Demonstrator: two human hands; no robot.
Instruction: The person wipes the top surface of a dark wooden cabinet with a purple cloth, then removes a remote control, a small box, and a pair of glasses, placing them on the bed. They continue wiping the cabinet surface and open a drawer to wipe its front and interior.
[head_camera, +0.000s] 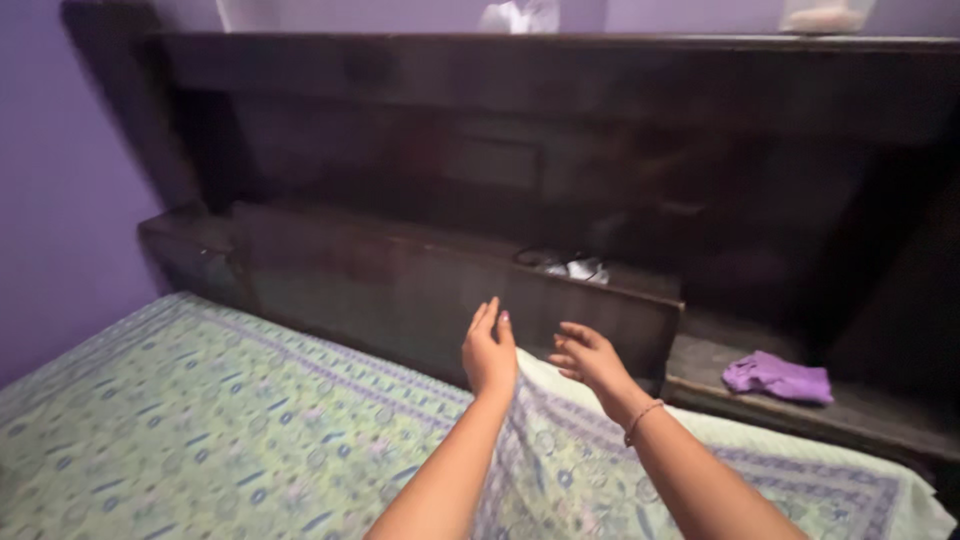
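Both hands up at the dark glossy wooden headboard (420, 290): left hand (489, 352) open, flat fingers resting on a raised fold of the green printed cotton bedsheet (200, 420), right hand (588, 358) loosely curled, seemingly empty. One crumpled purple cloth (778, 377) lies on the side ledge (860, 415).

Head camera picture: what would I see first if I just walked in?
Two bare hands, the left hand and the right hand, reaching over a green patterned bedsheet near the dark wooden headboard. To the right, a crumpled purple cloth lies on the headboard's ledge.
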